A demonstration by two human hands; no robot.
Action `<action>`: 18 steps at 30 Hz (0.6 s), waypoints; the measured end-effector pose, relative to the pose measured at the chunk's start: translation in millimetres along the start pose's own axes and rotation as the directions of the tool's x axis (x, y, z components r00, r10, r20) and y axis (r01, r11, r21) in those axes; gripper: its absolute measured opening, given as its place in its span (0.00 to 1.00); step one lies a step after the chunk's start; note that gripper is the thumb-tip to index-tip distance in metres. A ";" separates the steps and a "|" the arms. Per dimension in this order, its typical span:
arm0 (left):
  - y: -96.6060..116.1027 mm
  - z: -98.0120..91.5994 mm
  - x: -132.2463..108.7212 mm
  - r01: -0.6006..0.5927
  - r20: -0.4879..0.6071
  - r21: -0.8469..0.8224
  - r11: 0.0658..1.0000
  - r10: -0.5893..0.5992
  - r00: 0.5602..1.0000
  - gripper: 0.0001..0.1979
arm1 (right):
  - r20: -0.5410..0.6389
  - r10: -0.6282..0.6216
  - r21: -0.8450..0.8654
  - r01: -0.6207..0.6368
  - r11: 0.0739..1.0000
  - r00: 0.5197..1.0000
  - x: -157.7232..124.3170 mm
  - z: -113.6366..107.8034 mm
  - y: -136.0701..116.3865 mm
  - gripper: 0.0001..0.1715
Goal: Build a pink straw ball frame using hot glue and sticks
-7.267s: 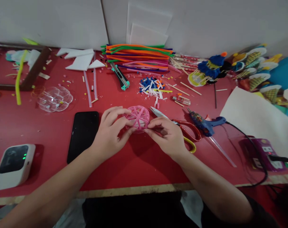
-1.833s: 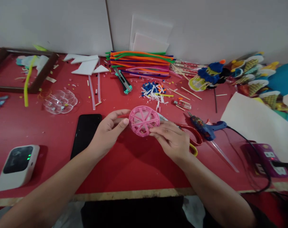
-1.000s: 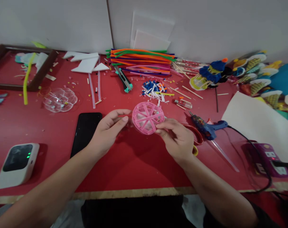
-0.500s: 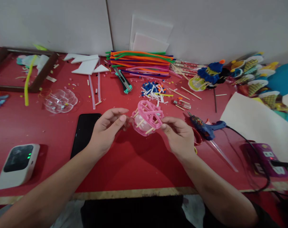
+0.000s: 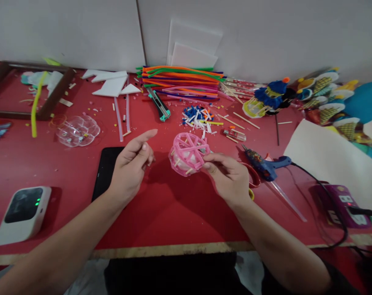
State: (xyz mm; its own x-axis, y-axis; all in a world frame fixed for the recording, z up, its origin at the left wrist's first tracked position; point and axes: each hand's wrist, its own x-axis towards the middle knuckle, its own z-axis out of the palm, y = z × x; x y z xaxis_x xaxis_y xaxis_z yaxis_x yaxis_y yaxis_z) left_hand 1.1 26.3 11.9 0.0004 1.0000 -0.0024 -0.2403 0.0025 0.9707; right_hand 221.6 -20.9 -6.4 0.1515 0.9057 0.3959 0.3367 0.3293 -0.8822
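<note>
My right hand (image 5: 230, 174) pinches the right rim of a small pink craft carousel (image 5: 190, 153) between thumb and fingers. This piece has a spoked pink pipe-cleaner top, short wooden stick posts and a whitish inside, and it is tilted so the top faces me. To its left, my left hand (image 5: 132, 166) is apart from it and holds nothing visible. Its index finger is stretched out while the other fingers curl near the thumb. A black phone (image 5: 107, 168) lies partly under the left hand and wrist.
Behind are a pipe-cleaner bundle (image 5: 182, 82), a utility knife (image 5: 158, 104) and a pile of clippings (image 5: 198, 119). On the right lie a glue gun (image 5: 264, 162), scissors (image 5: 255, 176) and a purple power box (image 5: 342, 207). A white device (image 5: 23, 215) and clear flower-shaped tray (image 5: 77, 131) are left.
My left hand has drawn away to the left from the pink carousel. The carousel has turned slightly in my right hand, showing more of its spoked top.
</note>
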 end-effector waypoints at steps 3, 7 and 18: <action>4.8 -1.0 1.6 -0.056 -0.004 -0.072 0.996 0.056 0.998 0.06 | -0.041 0.002 -0.038 -0.003 0.999 0.999 0.0 -0.5 2.1 0.05; 14.8 -9.7 3.0 0.019 0.213 -0.109 0.994 0.004 0.977 0.08 | -0.091 0.027 -0.060 -0.032 0.998 0.995 1.0 0.0 4.8 0.06; 3.3 -12.9 -5.1 -0.678 0.547 0.659 0.327 0.410 0.730 0.20 | 0.093 -0.202 -0.184 0.216 0.959 0.975 0.6 -2.0 -6.2 0.06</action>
State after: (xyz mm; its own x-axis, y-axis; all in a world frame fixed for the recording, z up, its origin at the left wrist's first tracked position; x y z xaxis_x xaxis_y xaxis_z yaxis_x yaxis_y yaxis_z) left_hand -12.2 21.3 12.1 0.4325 0.7308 0.5281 0.5606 -0.6767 0.4773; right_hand 221.5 -23.0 -0.2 -0.0068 0.8416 0.5400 0.5264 0.4622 -0.7136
